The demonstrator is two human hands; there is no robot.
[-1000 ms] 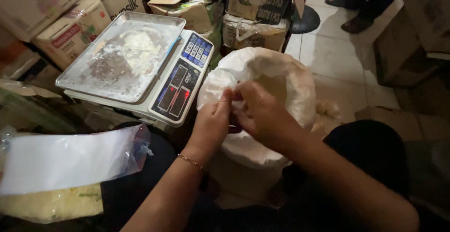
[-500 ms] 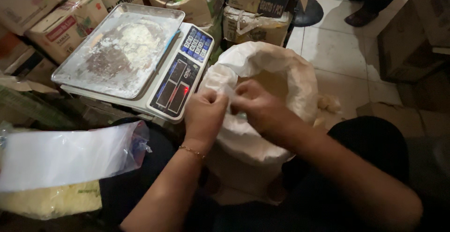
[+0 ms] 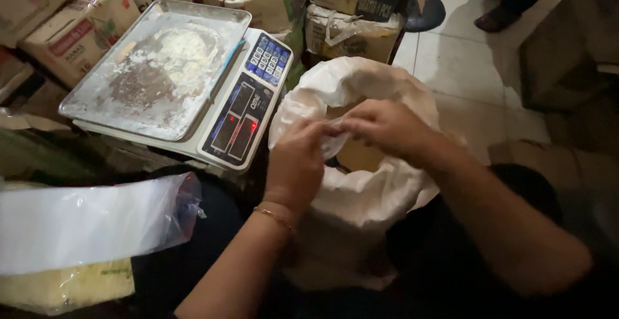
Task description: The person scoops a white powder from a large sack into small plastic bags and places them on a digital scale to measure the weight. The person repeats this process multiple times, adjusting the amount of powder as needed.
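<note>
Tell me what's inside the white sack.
Through the open mouth of the sack only a pale yellowish filling shows. Both hands, left hand and right hand, cover most of it while pinching a small clear bag.

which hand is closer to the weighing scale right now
Left. The left hand sits just beside the scale's display end, over the white sack's rim. The right hand is farther off, across the sack's mouth.
</note>
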